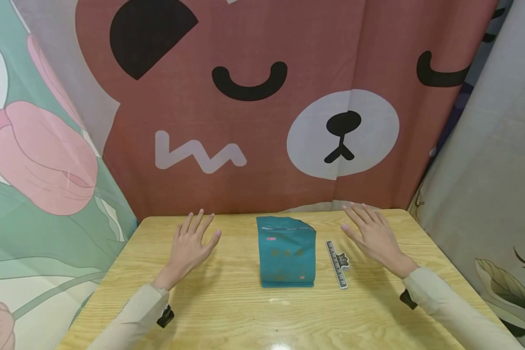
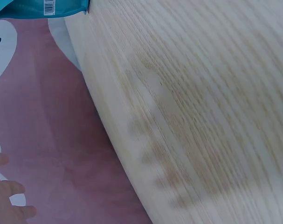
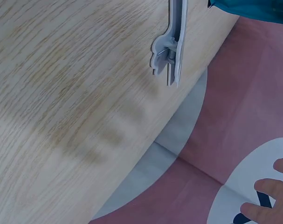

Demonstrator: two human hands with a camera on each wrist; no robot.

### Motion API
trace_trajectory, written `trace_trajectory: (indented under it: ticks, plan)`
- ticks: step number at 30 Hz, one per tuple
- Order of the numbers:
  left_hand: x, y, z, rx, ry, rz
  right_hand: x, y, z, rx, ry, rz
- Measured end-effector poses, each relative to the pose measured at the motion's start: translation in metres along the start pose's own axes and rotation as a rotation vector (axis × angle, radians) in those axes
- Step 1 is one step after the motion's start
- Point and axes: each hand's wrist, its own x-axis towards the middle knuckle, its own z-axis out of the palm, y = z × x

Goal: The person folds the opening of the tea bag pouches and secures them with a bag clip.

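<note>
A teal pouch (image 1: 287, 257) with a seal line near its top stands on the wooden table in the head view, between the two hands. To its right lies a long grey bag clip (image 1: 337, 266) with a shaped thumb lever; the right wrist view shows the spring of this clip (image 3: 173, 51). My left hand (image 1: 191, 248), fingers spread, is held over the table left of the pouch and holds nothing. Over the right side, past the clip, my right hand (image 1: 374, 237) is also spread and empty. Fingertips of each hand show at the edge of its own wrist view.
The wooden table (image 1: 227, 311) ends at a back edge against a curtain (image 1: 253, 121) printed with a bear's face. Another curtain with pink tulips (image 1: 43, 160) hangs at the left, and a pale leaf-patterned one (image 1: 485, 184) at the right.
</note>
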Motion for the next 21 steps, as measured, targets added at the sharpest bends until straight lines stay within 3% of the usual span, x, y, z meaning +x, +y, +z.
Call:
trace_trajectory:
  ticks: [21]
  plan:
    - [0.001,0.003,-0.004,-0.014,-0.001,0.011,0.004,-0.013,-0.004,0.027,0.023,-0.028]
